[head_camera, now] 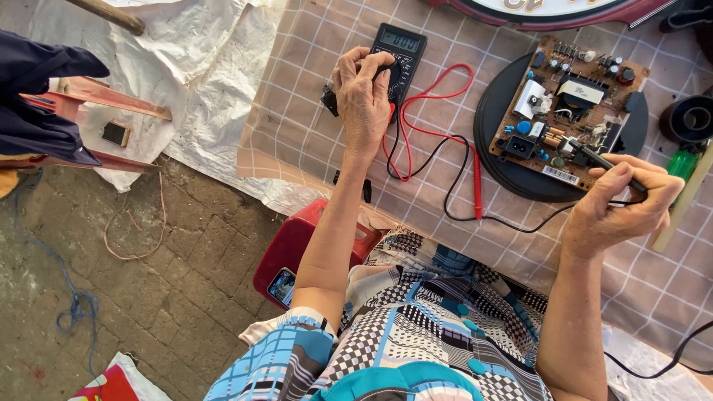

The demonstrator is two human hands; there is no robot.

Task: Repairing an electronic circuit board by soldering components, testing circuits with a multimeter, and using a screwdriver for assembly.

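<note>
Your left hand reaches forward with the arm nearly straight and rests on a black multimeter lying on the checked cloth of the table; its fingers curl together over the dial. Your right hand is bent at the wrist, fingers pressed around a black probe held like a pen, its tip touching the near edge of a brown circuit board. The board sits on a round black base. A red probe lies loose on the cloth between your hands, its lead looping back to the multimeter.
</note>
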